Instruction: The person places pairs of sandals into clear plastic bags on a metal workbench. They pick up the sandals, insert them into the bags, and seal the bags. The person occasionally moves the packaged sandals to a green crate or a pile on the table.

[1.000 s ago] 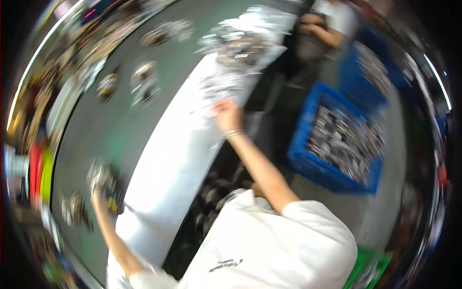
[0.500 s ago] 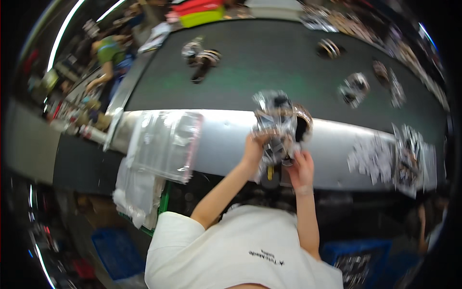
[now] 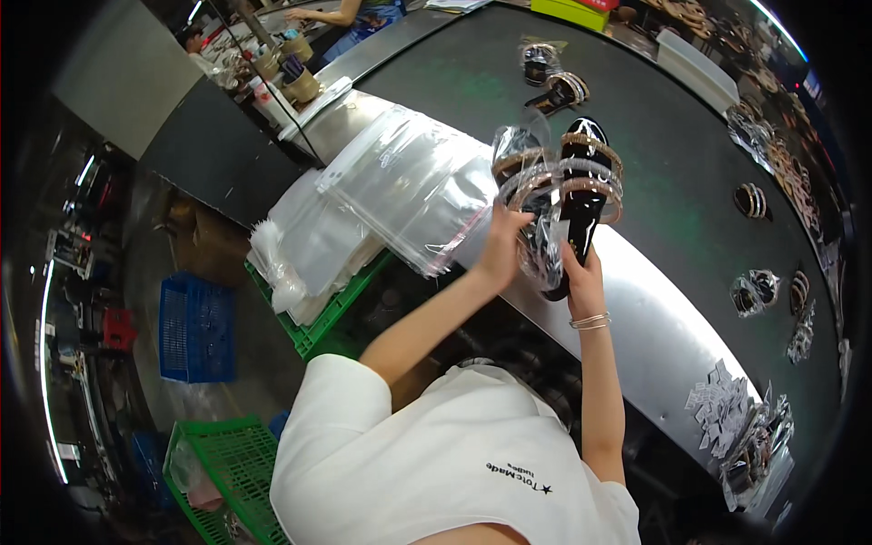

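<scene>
Gripping glossy black strappy sandals and crinkly clear bag, both hands: left, right

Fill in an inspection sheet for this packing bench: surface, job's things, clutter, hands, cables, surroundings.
Surface: dark conveyor belt with a shiny metal edge.
Job's things: black strappy sandals partly inside a clear plastic bag.
Clutter: stack of clear plastic bags; bagged sandals on the belt; paper tags.
Hands: left hand grips the bag; right hand holds the sandals.
Cables: nothing seen.
Surroundings: green crates, blue crate, another person's arm.
</scene>
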Demonstrator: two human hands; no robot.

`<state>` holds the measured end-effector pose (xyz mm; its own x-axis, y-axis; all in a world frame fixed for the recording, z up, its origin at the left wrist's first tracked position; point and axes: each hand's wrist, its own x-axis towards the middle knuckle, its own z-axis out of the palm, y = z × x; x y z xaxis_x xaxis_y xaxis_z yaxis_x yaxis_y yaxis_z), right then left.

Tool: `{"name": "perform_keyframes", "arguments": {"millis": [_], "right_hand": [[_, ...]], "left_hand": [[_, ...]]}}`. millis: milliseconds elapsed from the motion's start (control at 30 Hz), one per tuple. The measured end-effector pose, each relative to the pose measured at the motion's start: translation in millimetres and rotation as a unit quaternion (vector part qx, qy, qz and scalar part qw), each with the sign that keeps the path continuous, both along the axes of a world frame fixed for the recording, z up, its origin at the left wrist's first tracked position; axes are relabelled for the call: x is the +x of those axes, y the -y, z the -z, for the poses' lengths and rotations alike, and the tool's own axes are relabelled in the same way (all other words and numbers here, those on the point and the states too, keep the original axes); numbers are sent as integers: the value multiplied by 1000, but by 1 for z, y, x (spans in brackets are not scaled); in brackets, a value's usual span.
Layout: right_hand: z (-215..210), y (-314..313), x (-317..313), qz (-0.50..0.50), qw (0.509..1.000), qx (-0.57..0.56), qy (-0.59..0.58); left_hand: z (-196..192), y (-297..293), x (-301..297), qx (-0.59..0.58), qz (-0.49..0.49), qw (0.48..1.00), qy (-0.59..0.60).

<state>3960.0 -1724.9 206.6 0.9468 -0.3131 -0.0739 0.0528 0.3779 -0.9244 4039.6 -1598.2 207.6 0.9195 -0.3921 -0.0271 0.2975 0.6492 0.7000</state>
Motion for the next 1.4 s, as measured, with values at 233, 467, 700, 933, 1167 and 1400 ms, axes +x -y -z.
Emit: {"name": "perform_keyframes", "arguments": {"millis": [233,467,700,933,1167,1400], "right_hand": [[2,21,27,-183,911,-346,-126],[24,-1,15,-94,934,-313,-144],[20,-37,5,-165,976,23,-139],[29,-3,-19,-43,994,-77,-69],[14,36,-63,31,988,-151,-23],[9,50,-93,133,977,-165,-15]], "left_hand": [[47,-129,126,560,-43,706,432],[50,-139,155,451,-97,857,231],[-26,-115,127,441,55,767,462],[-67,-55,74,426,91,722,538],[-69,15,44,313,120,759,559],[-80,57,10,265,165,711,630]]}}
